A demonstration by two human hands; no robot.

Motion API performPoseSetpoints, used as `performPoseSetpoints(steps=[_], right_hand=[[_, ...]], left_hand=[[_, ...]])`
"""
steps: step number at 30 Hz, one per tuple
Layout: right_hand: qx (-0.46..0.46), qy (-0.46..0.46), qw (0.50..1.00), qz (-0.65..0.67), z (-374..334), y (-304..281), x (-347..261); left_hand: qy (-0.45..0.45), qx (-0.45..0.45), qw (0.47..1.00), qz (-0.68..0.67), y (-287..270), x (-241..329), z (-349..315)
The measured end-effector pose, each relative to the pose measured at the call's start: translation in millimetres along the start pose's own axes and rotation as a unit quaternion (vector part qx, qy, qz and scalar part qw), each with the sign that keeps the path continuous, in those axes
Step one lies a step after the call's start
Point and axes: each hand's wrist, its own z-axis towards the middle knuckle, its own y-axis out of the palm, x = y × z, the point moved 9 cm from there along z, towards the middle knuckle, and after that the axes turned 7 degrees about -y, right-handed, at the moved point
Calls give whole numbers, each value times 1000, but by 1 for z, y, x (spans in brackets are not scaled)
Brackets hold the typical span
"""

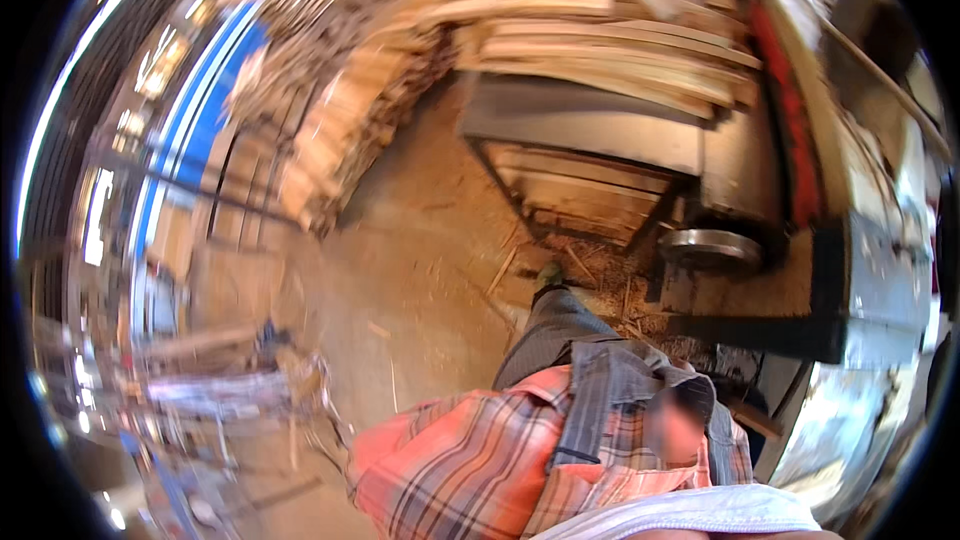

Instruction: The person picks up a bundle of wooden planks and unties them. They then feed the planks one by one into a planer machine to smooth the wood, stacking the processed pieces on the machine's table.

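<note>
Neither of my hands can be made out. My left sleeve, orange-red plaid (pixel 450 450), bulges at the lower middle, and its hand is hidden. A blurred patch on my chest cannot be made out. My trousered leg (pixel 555 320) steps forward, with a dark shoe (pixel 549 275) on the floor. Ahead of me stands a dark metal table (pixel 580 105) with planks stacked behind it. Right of my leg is a machine bench (pixel 770 285) with a round shiny metal wheel (pixel 710 248) on its near side.
Long wooden strips (pixel 610 50) are piled beyond the table. Another wood stack (pixel 350 130) runs along the left of the floor (pixel 390 280). Shavings and loose sticks (pixel 503 270) lie under the table. A red and grey machine panel (pixel 785 110) rises on the right. The left side is motion-blurred.
</note>
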Motion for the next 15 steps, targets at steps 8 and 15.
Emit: performPoseSetpoints(steps=[8, 15], right_hand=[[-38, 12, 998, -41, 3, -63, 7], [-57, 2, 996, -69, 4, -72, -1]], left_hand=[[-64, -18, 996, -59, 52, -14, -25], [-87, -36, 993, -65, 84, -27, -49]])
